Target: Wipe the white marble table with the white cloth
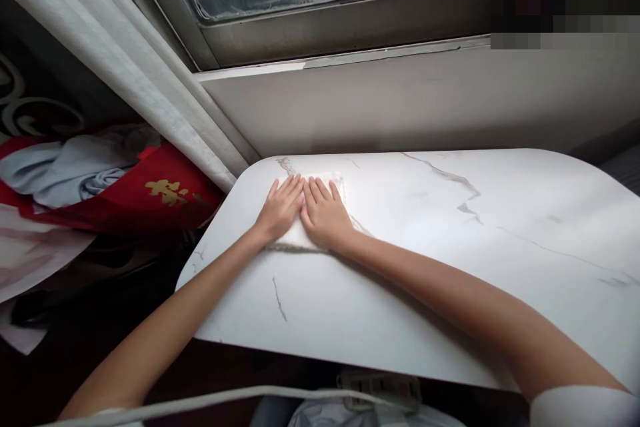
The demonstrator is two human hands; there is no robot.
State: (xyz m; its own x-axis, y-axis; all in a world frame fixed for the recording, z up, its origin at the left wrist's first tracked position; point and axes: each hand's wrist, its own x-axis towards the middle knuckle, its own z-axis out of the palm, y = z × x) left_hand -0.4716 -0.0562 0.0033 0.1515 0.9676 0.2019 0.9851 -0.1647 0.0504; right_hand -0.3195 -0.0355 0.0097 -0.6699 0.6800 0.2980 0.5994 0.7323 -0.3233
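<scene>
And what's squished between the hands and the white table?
A white cloth: in the head view, the left hand and right hand lie flat on it, on the white table.

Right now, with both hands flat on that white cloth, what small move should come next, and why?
Perhaps slide the cloth rightward across the table: the left hand and right hand both rest on it, palms down, and most of the table lies to its right.
</scene>
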